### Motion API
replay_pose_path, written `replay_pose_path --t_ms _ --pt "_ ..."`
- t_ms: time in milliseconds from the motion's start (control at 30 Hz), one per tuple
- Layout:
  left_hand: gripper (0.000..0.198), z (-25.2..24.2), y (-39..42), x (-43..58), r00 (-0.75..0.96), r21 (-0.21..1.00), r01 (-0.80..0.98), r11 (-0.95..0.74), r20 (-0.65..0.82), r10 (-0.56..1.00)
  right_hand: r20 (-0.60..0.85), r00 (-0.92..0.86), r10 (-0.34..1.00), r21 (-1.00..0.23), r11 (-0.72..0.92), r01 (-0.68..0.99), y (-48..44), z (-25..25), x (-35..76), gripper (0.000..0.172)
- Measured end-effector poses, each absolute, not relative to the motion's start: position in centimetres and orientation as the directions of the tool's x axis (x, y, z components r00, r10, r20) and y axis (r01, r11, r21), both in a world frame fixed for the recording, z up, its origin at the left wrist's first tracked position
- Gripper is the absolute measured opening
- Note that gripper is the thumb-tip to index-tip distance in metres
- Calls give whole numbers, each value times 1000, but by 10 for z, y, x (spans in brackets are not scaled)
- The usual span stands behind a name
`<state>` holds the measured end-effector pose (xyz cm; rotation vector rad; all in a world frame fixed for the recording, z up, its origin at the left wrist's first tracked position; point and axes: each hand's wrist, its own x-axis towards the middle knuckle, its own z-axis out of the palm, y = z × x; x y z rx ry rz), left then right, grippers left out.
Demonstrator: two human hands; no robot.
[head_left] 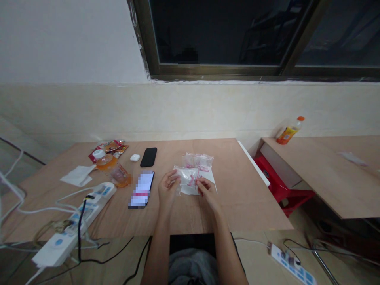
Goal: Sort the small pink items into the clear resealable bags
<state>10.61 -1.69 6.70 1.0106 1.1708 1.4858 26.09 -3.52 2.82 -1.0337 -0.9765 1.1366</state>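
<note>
My left hand and my right hand both pinch a small transparent zip bag with pink pieces inside, just above the wooden table. A white sheet of paper lies partly under the bag and my right hand. Just beyond my hands sit several similar bags with pink contents, in a loose group. A smartphone with a lit, blurred screen lies to the left of my left hand, not touching it.
Farther left are a black phone, white earbud case, orange drink bottle, snack wrappers, tissue and a corded power strip. A red stool and a second table stand to the right.
</note>
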Motion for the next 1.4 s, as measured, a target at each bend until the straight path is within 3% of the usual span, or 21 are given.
replay_pose_path --t_ms 367,600,900,1233,1400 --pt "28 80 -26 105 -93 979 -15 -202 199 976 138 104 985 -983 150 -108 -43 37 272 20" --pt "11 86 -34 105 103 862 321 -392 380 919 155 103 982 -985 162 -57 -45 43 273 23" --pt "9 79 -35 114 202 824 415 -386 330 922 193 76 978 -973 180 144 -48 47 271 24" --pt "9 79 -36 119 190 783 468 -410 364 912 209 29 978 -955 197 223 -48 47 272 23" --pt "13 75 -36 121 173 776 491 -396 359 917 196 94 976 -967 176 187 -47 49 266 22"
